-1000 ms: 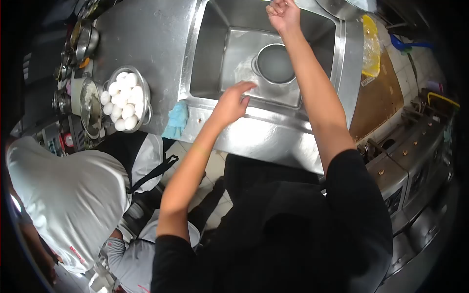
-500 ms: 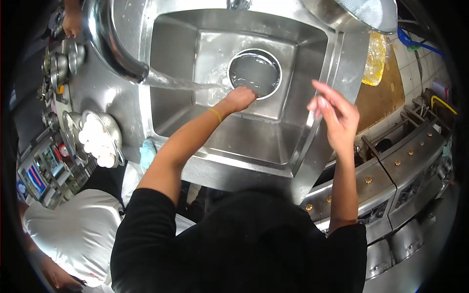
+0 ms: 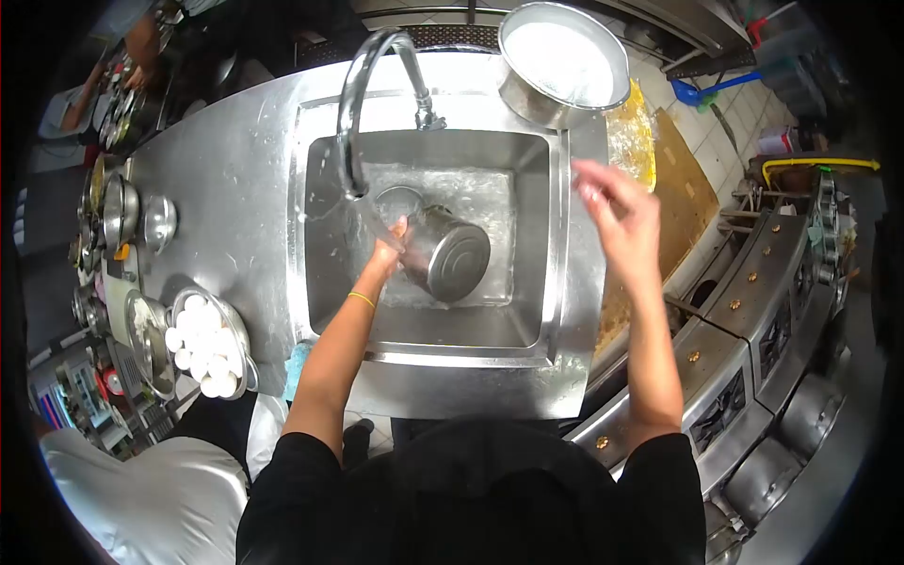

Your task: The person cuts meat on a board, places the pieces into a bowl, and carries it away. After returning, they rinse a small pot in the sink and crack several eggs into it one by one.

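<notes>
In the sink point(image 3: 433, 334), a metal pot point(image 3: 459, 259) lies tipped on its side, its base turned up to the right. My left hand point(image 3: 388, 249), with a yellow band at the wrist, is closed on the pot's rim. The rim and the pot's inside are mostly hidden. Water runs from the curved faucet point(image 3: 350, 141) down beside my left hand. To the right of the sink, my right hand point(image 3: 623, 212) is raised above the counter edge, holding nothing, its fingers loosely bent and apart.
A large pot with white contents point(image 3: 562, 61) stands at the sink's back right corner. On the left counter sits a colander of eggs point(image 3: 209, 344), near metal bowls point(image 3: 160, 223). Stoves point(image 3: 725, 348) line the right. A person in white point(image 3: 151, 499) stands at lower left.
The pot, upright with water in it before, is now tipped over, its base showing. My left hand has stayed on its rim. The camera view has shifted, showing more beyond the sink.
</notes>
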The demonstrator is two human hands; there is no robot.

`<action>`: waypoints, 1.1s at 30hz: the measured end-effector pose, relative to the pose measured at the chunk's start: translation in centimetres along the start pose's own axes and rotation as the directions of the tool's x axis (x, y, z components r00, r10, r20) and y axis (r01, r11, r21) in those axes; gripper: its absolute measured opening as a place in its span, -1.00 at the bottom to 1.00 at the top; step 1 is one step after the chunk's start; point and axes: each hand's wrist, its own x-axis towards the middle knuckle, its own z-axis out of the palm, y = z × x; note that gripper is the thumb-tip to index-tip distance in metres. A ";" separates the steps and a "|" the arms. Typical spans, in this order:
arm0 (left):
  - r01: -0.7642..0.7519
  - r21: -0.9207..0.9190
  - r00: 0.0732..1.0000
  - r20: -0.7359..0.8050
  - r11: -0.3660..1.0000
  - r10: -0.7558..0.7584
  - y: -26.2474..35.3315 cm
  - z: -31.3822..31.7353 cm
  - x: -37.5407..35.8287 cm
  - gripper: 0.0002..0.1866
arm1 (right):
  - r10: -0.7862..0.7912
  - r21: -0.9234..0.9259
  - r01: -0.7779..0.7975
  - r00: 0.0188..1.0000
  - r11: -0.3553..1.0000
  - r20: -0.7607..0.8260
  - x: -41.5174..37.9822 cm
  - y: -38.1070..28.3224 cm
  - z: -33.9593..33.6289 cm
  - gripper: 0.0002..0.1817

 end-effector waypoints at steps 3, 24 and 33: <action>-0.036 0.221 0.999 0.019 0.975 0.033 0.3 -1.3 1.3 -0.58 | -0.187 -0.060 0.180 0.973 0.982 -0.135 3.6 -0.8 0.3 -0.73; -0.576 0.804 0.481 0.481 -0.150 0.733 8.1 6.6 -5.5 -0.64 | 0.288 0.338 -0.352 0.931 0.873 0.226 -3.9 10.3 23.8 -0.73; -0.418 0.797 0.906 0.399 0.436 0.141 11.5 -3.4 -4.1 -0.69 | -0.675 0.052 0.712 0.636 0.700 0.374 -3.6 7.1 20.6 -0.75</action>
